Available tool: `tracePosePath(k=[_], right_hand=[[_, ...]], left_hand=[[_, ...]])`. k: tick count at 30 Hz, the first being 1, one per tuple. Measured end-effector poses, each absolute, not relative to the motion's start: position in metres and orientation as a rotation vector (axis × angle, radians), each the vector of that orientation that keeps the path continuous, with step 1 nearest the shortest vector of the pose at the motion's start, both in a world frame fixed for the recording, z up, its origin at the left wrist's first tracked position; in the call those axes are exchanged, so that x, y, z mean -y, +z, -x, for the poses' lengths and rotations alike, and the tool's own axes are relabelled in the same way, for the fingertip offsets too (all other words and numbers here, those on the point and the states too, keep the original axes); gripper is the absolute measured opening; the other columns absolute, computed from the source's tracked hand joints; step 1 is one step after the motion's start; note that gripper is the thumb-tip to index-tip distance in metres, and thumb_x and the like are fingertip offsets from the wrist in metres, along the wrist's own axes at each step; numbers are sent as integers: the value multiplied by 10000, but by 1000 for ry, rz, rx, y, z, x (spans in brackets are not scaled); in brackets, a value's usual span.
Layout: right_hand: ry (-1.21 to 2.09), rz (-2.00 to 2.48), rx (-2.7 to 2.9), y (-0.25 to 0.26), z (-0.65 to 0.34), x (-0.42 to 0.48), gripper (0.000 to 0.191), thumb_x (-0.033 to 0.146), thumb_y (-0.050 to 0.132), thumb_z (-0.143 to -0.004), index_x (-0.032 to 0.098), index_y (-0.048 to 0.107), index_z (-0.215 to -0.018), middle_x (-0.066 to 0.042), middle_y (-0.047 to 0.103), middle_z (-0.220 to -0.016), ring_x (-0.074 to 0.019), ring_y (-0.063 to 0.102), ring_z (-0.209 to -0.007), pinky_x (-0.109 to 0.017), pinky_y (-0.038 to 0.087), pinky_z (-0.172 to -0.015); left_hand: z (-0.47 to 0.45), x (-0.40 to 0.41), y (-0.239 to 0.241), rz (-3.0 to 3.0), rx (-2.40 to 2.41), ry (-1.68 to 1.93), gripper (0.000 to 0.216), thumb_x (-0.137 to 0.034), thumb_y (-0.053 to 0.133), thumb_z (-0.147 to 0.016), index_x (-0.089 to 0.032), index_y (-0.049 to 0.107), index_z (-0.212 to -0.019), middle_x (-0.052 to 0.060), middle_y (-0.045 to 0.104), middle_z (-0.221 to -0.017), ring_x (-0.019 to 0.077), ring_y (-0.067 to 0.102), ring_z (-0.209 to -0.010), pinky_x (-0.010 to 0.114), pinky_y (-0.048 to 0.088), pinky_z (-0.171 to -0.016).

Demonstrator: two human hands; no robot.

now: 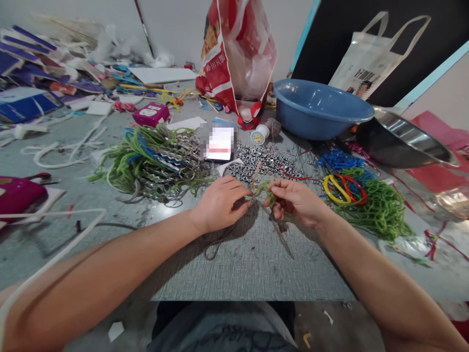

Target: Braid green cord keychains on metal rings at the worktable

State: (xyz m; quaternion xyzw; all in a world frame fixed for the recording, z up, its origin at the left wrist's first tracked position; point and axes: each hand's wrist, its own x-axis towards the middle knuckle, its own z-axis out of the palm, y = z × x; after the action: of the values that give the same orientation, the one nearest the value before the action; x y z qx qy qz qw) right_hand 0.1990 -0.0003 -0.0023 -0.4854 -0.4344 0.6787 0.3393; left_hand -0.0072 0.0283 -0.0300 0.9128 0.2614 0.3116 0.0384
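Above the table's front part, my right hand [295, 201] pinches a green cord [270, 196] between thumb and fingers. From this cord a thin greyish-brown strand [284, 239] hangs down to the tabletop. My left hand [223, 203] faces it from the left, with thumb and index finger closed at the other end of the short green stretch. What exactly lies between those fingertips is partly hidden. A thin tan stick-like piece [257, 171] rises just behind the fingertips. Beyond both hands spreads a heap of small silvery metal beads or nuts [264, 159].
At left lies a bundle of green cords [128, 156] with metallic strands. More green cords [384, 208] lie at right beside yellow and red loops [337, 189]. Behind stand a phone-like screen [222, 142], thread spool [259, 134], blue basin [322, 110], metal bowl [399, 139] and red bag [238, 58].
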Motion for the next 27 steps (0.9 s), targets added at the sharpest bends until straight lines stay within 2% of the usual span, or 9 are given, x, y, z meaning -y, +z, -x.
tracePosePath(k=[4, 7, 9, 14, 21, 27], right_hand=[[1838, 1263, 1174, -4, -197, 4, 157, 278, 636, -756, 167, 550, -827, 18, 648, -615, -65, 541, -401, -177, 420, -398], [1881, 1258, 1224, -3, -195, 6, 171, 265, 666, -732, 160, 562, -817, 23, 642, -631, -53, 543, -437, -169, 409, -426], [1886, 1255, 1268, -1, -193, 8, 170, 251, 673, -724, 156, 565, -814, 26, 642, -644, -44, 538, -454, -162, 396, -440], [1846, 1255, 1330, 0, -191, 10, 175, 252, 680, -706, 160, 567, -802, 35, 629, -648, -42, 524, -468, -180, 395, -469], [1775, 1253, 1367, -2, -188, 11, 181, 257, 683, -691, 164, 553, -777, 34, 622, -659, -46, 528, -483, -189, 399, -492], [1712, 1306, 1457, -1, -185, 12, 244, 351, 663, -701, 177, 530, -809, 29, 596, -666, -71, 523, -504, -216, 407, -497]], left_hand=[[6, -27, -31, -2756, -864, 1008, 285, -191, 484, -827, -104, 583, -1080, 53, 653, -782, 176, 541, -737, 317, 456, -711], [5, -26, -32, -2804, -849, 948, 314, -168, 484, -820, -128, 573, -1118, 51, 660, -812, 181, 550, -778, 328, 451, -737], [3, -26, -33, -2851, -815, 908, 277, -183, 496, -821, -140, 603, -1073, 49, 660, -810, 188, 547, -789, 332, 442, -728], [0, -25, -34, -2916, -749, 868, 146, -250, 540, -830, -160, 653, -807, 29, 650, -755, 182, 522, -755, 312, 406, -685], [0, -22, -31, -2914, -701, 899, 163, -294, 576, -819, -155, 652, -776, 22, 623, -682, 168, 499, -712, 295, 359, -641], [-2, -23, -33, -2854, -675, 964, 197, -215, 527, -844, -169, 649, -696, 10, 624, -643, 159, 501, -701, 288, 375, -653]])
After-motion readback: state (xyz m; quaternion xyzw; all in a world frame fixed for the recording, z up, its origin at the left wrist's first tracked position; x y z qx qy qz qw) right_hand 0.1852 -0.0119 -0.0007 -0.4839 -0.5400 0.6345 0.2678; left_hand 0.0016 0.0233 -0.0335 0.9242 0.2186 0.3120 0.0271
